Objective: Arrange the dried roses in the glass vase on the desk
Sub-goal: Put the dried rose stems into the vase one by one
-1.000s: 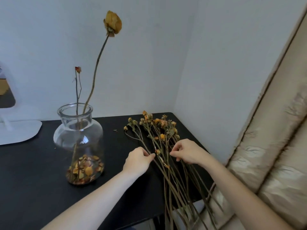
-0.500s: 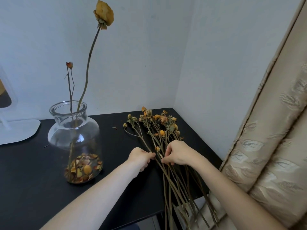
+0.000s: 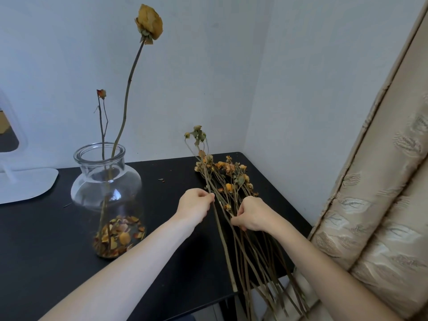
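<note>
A clear glass vase stands on the black desk, with dried petals at its bottom. Two dried stems rise from it: a tall yellow rose and a short one with a small red bud. A bundle of dried roses lies at the desk's right end, stems overhanging the front edge. My left hand pinches one stem whose flower head is raised above the bundle. My right hand holds down the remaining stems.
A white stand base with a framed panel sits at the desk's far left. A beige patterned curtain hangs close on the right. White walls meet in the corner behind the desk. Small petal crumbs lie beside the vase.
My left hand has closed on one stem and lifted its flower end up out of the bundle. My right hand has slid a little nearer along the stems and presses them down.
</note>
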A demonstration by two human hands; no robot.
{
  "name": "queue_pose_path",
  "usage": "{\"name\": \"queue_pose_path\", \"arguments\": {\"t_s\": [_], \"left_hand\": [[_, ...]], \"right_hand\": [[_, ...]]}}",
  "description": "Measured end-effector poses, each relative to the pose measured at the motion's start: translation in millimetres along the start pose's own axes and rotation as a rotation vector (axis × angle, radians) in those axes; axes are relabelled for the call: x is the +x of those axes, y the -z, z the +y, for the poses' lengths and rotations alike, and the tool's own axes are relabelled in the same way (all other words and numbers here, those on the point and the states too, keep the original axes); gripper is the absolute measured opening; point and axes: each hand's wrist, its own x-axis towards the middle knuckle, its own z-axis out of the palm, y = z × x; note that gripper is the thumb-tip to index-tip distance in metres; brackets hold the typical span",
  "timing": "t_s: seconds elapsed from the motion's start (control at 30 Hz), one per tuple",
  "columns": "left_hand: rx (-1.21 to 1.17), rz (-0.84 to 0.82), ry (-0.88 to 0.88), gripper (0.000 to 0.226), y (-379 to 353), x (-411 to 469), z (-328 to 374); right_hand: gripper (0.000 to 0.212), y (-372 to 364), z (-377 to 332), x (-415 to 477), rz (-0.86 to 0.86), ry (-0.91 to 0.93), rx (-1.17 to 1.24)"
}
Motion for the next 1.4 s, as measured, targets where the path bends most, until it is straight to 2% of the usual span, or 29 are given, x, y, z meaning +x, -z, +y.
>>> {"name": "queue_pose_path", "arguments": {"t_s": [0.1, 0.23, 0.4, 0.47, 0.57, 0.87, 1.0, 1.17, 1.4], "left_hand": [[0.002, 0.058, -0.080, 0.021, 6, -3, 7], [0.003, 0.103, -0.157, 0.019, 11, -7, 14], [-0.007, 0.103, -0.242, 0.018, 13, -14, 25], [-0.006, 0.104, -0.260, 0.018, 13, -15, 28], [-0.014, 0.104, -0.262, 0.017, 13, -16, 29], [0.004, 0.124, -0.262, 0.017, 19, -16, 24], [0.023, 0.129, -0.275, 0.015, 28, -17, 21], [0.006, 0.128, -0.247, 0.016, 32, -17, 16], [0.010, 0.125, -0.231, 0.016, 34, -19, 12]], "right_hand": [[0.024, 7, 1, 2, 0.039, -0.004, 0.073], [0.030, 22, 1, 3, 0.201, 0.051, 0.135], [0.026, 42, -1, 2, 0.367, 0.130, 0.198], [0.029, 47, -2, 1, 0.353, 0.144, 0.175], [0.023, 47, -8, -2, 0.321, 0.175, 0.098], [0.018, 47, -40, 5, 0.356, 0.281, -0.055], [0.019, 49, -33, 11, 0.269, 0.252, 0.072], [0.002, 53, -24, 9, 0.125, 0.271, 0.302], [0.009, 63, -20, 5, 0.080, 0.296, 0.495]]}}
